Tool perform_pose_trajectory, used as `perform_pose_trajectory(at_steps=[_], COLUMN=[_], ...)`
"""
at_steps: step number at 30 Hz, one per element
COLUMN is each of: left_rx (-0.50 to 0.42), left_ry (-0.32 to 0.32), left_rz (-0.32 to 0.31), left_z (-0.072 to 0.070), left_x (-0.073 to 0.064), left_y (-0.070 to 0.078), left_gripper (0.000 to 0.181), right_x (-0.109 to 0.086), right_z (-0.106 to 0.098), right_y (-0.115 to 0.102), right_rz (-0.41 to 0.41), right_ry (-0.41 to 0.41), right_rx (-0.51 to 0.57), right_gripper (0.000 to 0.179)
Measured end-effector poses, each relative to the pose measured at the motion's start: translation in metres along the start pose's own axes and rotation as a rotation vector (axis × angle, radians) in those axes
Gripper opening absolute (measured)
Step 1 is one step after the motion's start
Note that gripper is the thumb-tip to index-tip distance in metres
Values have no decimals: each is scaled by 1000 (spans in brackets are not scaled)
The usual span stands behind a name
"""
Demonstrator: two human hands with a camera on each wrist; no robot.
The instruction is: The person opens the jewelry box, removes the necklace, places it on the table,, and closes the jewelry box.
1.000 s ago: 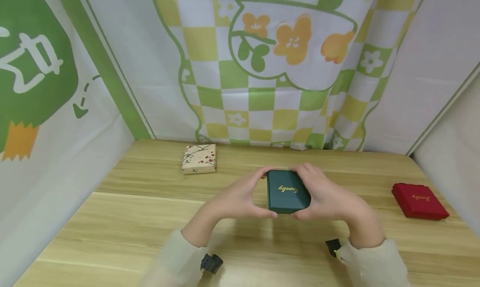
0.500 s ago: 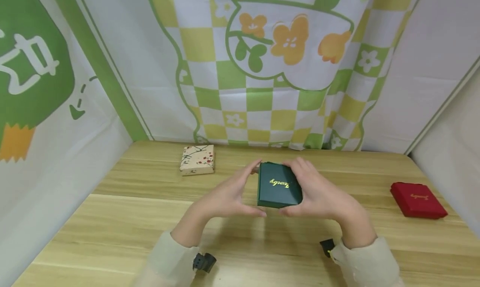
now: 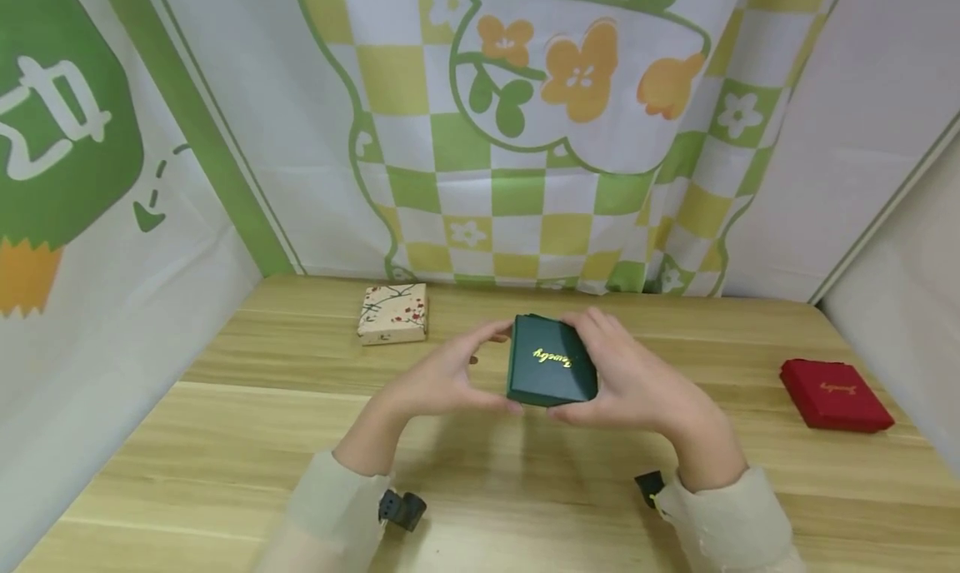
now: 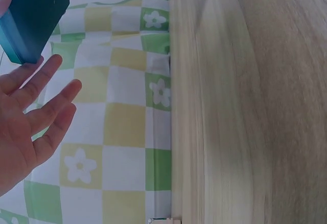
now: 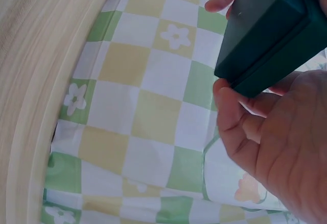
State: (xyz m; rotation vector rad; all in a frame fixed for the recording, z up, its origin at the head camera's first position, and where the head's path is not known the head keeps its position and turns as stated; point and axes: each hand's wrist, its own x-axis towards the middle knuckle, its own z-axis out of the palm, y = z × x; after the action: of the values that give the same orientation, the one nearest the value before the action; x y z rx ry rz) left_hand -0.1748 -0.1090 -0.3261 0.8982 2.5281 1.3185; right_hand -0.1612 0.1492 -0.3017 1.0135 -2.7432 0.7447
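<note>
Since a second ago, your green box [image 3: 551,365] shifts left, both hands moving with it. Your right hand [image 3: 637,381] grips its right side, thumb at the near edge. Your left hand [image 3: 442,381] sits at its left, fingers spread loosely; contact unclear. Box is up off the bench [image 3: 225,440], between patterned cream box [image 3: 393,313] and red box [image 3: 836,396].

The green box [image 3: 555,380] looks smooth and matt, its gold lettering [image 3: 552,357] shiny. Right of the green box, the red box [image 3: 836,396] looks matt; beneath the green box, the table [image 3: 225,456] looks like smooth wood, and behind it hangs a cloth curtain [image 3: 517,194]
</note>
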Motion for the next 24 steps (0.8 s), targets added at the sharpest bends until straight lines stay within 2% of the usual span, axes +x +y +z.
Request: perform_pose_trajectory(at_steps=[19, 24], left_rx=[-19, -14], left_ry=[18, 26], left_rz=[26, 55], left_z=[0, 0], left_x=[1, 2], left_y=[-3, -3], left_gripper=[89, 88], right_x=[2, 0], right_z=[-2, -5], right_y=[-1, 0], right_rz=[-48, -55], right_ry=[37, 32], right_rx=[37, 46], right_gripper=[91, 89])
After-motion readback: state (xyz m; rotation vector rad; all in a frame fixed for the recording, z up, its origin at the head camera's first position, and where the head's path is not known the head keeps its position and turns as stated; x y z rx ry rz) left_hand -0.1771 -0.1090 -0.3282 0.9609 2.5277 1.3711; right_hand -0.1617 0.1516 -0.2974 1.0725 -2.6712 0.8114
